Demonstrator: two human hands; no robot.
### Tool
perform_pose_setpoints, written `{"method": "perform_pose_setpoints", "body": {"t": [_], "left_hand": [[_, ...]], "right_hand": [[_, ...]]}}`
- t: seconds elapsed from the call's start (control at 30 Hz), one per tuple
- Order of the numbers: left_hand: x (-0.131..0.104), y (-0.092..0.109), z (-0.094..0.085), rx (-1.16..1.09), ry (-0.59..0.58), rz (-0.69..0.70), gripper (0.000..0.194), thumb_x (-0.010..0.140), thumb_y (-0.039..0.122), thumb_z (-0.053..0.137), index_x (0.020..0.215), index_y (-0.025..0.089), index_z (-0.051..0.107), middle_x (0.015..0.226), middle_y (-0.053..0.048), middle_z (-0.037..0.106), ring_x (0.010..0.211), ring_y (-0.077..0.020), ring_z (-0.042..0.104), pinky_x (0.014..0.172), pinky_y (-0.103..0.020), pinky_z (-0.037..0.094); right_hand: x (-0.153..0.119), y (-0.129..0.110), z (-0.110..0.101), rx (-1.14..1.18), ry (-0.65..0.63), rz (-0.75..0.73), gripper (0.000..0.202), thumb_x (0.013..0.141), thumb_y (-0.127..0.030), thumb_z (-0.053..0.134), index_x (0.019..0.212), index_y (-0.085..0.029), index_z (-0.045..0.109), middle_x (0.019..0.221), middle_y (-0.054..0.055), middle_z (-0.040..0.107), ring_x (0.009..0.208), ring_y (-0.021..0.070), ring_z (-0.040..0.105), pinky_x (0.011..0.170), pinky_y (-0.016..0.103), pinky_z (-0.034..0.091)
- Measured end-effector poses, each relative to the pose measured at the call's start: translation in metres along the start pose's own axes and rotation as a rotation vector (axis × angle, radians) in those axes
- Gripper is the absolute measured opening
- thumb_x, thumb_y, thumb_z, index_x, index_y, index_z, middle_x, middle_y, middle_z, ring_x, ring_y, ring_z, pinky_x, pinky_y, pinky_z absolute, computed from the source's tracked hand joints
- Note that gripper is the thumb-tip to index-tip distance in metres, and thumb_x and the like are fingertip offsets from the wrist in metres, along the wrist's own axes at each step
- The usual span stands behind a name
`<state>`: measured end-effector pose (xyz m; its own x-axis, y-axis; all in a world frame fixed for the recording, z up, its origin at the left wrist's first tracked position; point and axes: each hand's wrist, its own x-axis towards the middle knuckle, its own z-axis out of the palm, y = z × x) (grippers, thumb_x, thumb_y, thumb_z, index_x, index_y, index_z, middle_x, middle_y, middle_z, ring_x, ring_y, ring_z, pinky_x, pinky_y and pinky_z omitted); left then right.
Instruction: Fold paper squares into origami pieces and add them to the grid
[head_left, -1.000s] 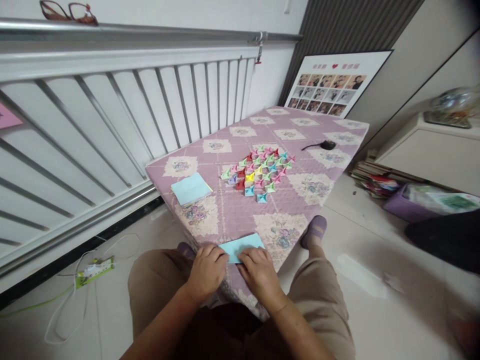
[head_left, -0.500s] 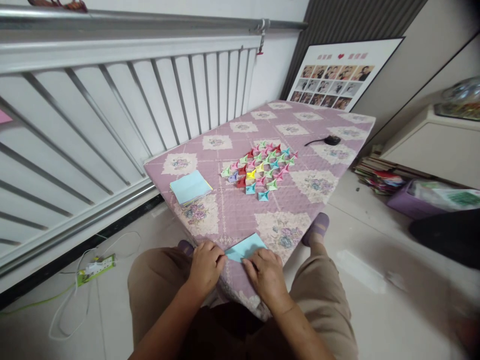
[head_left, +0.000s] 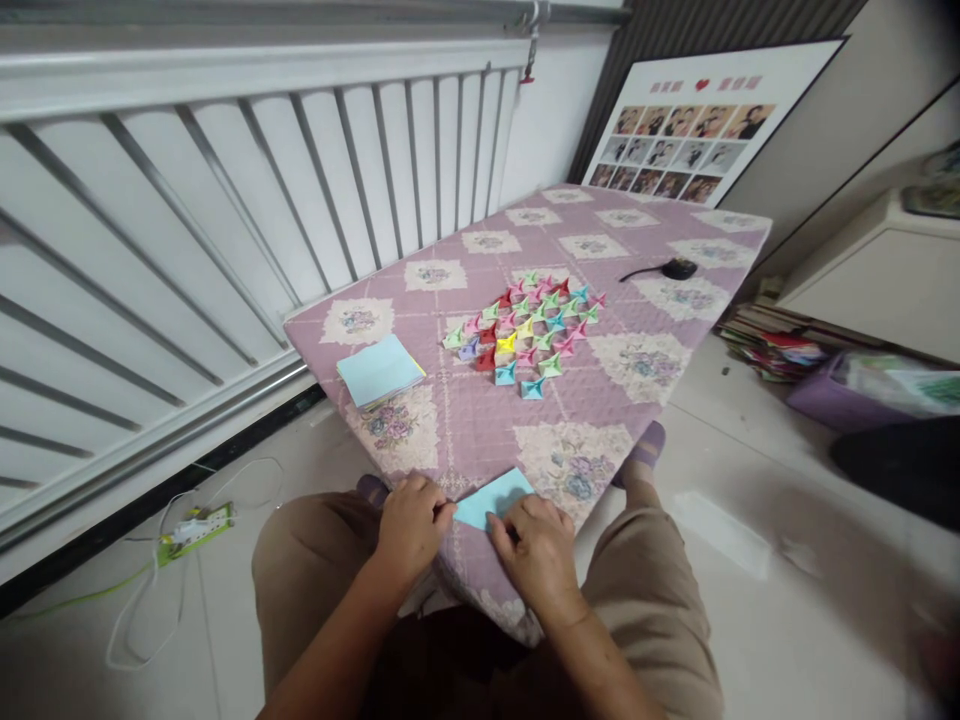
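A light blue sheet of folding paper (head_left: 491, 497) lies at the near corner of the table, a straight fold line along its front edge. My left hand (head_left: 412, 525) has its thumb and fingers closed at the sheet's left corner. Over its right end, my right hand (head_left: 536, 545) curls with the thumb at the near edge and the fingertips down on the paper; part of the sheet is hidden beneath. Farther up the table stand several small folded paper pieces (head_left: 525, 330) in rows, in many colours. A stack of square paper (head_left: 379, 370), blue on top, lies to the left.
A purple patterned cloth (head_left: 480, 430) covers the table. A dark object with a thin tail (head_left: 679, 268) lies on its far right. The radiator (head_left: 315, 190) runs along the left side; a photo board (head_left: 675, 130) leans behind. A power strip (head_left: 196, 530) with cables is on the floor.
The view has tilted and shifted slightly. Both hands stay at the blue paper in nearly the same pose, and the folded pieces and stack have not moved on the table.
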<state>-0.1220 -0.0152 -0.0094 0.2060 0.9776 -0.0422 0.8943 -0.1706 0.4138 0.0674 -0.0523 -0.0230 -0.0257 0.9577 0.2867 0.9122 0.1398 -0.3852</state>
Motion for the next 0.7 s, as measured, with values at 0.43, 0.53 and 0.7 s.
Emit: {"method": "perform_pose_setpoints", "body": {"t": [0.43,0.53,0.7], "left_hand": [[-0.0015,0.0009,0.0007,0.137,0.025,0.056,0.017,0.088,0.032,0.059,0.076,0.020,0.059,0.087,-0.003,0.060,0.085,-0.0203,0.053,0.076,-0.032,0.037],[-0.0016,0.0010,0.0007,0.160,0.028,0.070,0.015,0.088,0.031,0.059,0.078,0.020,0.060,0.087,-0.004,0.060,0.085,-0.0211,0.053,0.075,-0.033,0.038],[-0.0006,0.0004,-0.0013,0.167,0.042,0.075,0.016,0.087,0.031,0.060,0.076,0.019,0.059,0.085,-0.004,0.060,0.083,-0.0208,0.053,0.075,-0.033,0.039]], "right_hand": [[0.0044,-0.0031,0.0006,-0.063,-0.015,0.019,0.028,0.084,-0.033,0.061,0.059,-0.021,0.056,0.072,0.002,0.055,0.077,0.0190,0.047,0.072,0.034,0.025],[0.0043,-0.0036,0.0002,-0.066,-0.012,0.018,0.028,0.083,-0.033,0.062,0.059,-0.021,0.055,0.071,0.002,0.055,0.077,0.0192,0.047,0.072,0.034,0.026],[0.0039,-0.0038,0.0012,-0.073,0.013,0.013,0.027,0.081,-0.032,0.064,0.059,-0.021,0.054,0.071,0.002,0.055,0.076,0.0194,0.047,0.071,0.034,0.026]]}}
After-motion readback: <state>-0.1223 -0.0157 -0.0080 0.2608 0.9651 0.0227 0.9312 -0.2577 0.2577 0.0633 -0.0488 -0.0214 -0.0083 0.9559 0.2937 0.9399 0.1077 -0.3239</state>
